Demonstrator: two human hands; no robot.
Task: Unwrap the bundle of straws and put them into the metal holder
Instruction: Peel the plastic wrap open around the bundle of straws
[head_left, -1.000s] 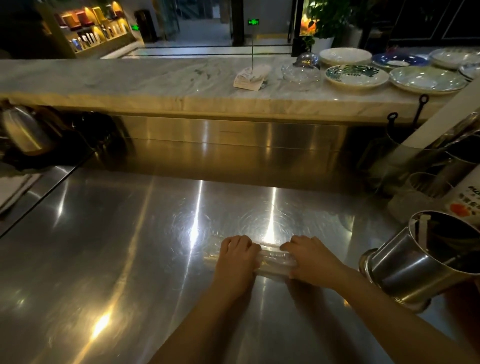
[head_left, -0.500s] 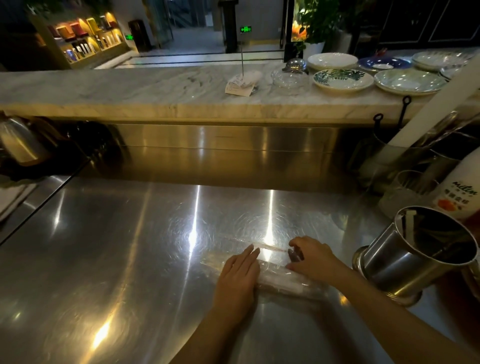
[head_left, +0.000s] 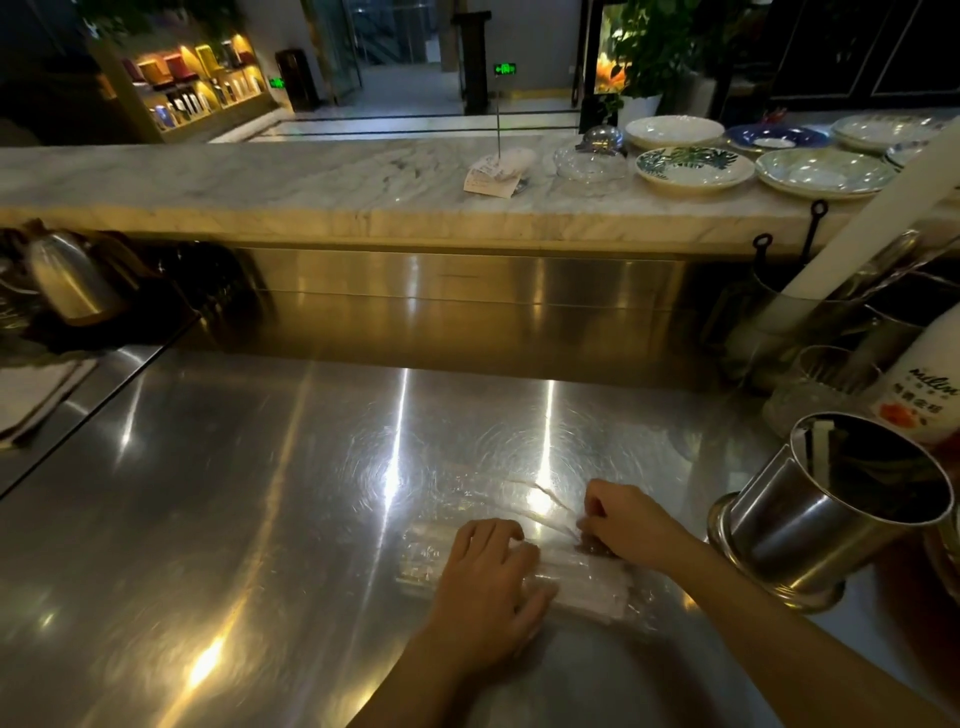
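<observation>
On a steel counter (head_left: 260, 493), the left hand (head_left: 485, 582) presses flat on the straw bundle (head_left: 582, 571) while the right hand (head_left: 626, 522) pinches its clear wrap (head_left: 498, 493) (partly peeled). No straws freed yet; the metal holder (head_left: 831, 519) waits nearby.

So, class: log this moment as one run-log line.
left hand: pressing straw bundle | right hand: pinching clear wrap | metal holder: right, tilted | stage: unwrapping

Clear-wrapped bundle of straws (head_left: 582, 569) lies flat on the steel counter — shiny metal holder (head_left: 810, 525) stands just right, tilted.
</observation>
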